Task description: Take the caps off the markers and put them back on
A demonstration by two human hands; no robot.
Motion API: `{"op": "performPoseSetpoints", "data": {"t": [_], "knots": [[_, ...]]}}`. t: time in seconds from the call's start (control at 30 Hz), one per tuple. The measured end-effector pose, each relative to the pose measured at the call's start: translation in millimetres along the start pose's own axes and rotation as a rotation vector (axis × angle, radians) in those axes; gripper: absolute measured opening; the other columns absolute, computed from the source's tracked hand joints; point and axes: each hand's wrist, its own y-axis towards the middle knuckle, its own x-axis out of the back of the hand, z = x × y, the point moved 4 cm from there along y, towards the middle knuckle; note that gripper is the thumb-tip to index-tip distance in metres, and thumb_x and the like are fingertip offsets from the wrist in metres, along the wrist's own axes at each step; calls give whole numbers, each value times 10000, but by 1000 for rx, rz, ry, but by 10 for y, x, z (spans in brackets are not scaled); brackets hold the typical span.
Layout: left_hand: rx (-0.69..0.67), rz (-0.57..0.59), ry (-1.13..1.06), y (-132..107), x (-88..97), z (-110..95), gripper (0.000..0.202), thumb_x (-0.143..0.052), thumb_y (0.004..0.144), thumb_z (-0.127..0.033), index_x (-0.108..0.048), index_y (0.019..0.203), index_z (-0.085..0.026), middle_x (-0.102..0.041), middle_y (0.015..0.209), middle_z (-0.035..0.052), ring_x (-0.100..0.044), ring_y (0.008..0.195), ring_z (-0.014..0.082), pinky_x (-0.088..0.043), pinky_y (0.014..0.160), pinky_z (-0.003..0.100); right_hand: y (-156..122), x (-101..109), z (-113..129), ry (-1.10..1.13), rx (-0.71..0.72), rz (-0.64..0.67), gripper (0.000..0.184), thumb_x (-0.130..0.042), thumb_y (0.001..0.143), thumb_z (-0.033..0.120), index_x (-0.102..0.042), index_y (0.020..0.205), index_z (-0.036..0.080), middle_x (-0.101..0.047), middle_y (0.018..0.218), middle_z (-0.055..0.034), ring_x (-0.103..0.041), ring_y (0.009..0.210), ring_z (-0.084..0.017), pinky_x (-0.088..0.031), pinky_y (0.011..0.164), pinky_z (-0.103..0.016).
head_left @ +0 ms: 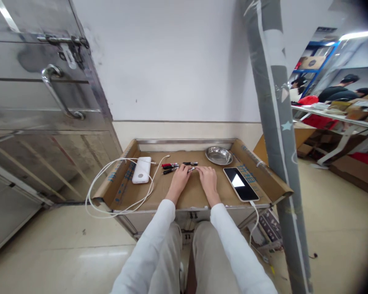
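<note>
Over the middle of a cardboard-lined tray table, my left hand is closed, its fingers pinching a small pen with a pale section. My right hand meets it from the other side, fingertips pressed together at the pen's right end; the fingers partly hide the pen. Left of my hands lie a red marker pen and dark marker pens, close together. Another black marker pen rests just beyond my fingertips.
A white power bank with a long white cable is at the left. At the right are a round metal dish and a phone on a cable. A wrapped grey pipe rises beside the table. People sit in the right background.
</note>
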Motion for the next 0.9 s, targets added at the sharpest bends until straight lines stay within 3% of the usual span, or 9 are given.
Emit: {"op": "performPoseSetpoints", "data": {"t": [0.6,0.67,0.8,0.9], "knots": [[56,-32,74,-41,43,6,221,-425,938,-250,-571,1097,-202,-588,1033,71,-586,920,194,-443,851,315,-5,14,67,85,44,-23,301,-395,950,264,-667,1062,201,-695,1040,-80,-594,913,-207,-385,823,-335],[76,-29,46,-45,52,11,224,-424,939,-241,-565,1106,-189,-589,1044,77,-590,916,185,-447,839,297,-9,6,128,157,106,28,330,-376,944,231,-603,1184,211,-674,1101,-73,-595,966,-199,-406,867,-338],[207,-90,78,-94,124,47,232,-415,943,-240,-556,1113,-170,-586,1105,95,-590,942,184,-447,834,288,-20,-28,245,312,235,140,569,-386,896,177,-272,1445,273,-546,1315,-38,-534,1137,-170,-418,966,-334],[344,-142,255,-160,193,78,237,-418,937,-256,-570,1093,-163,-591,1109,110,-562,993,236,-435,875,361,-3,-74,222,297,232,130,595,-354,874,126,-267,1447,264,-454,1400,-40,-446,1243,-176,-390,1019,-360]]}}
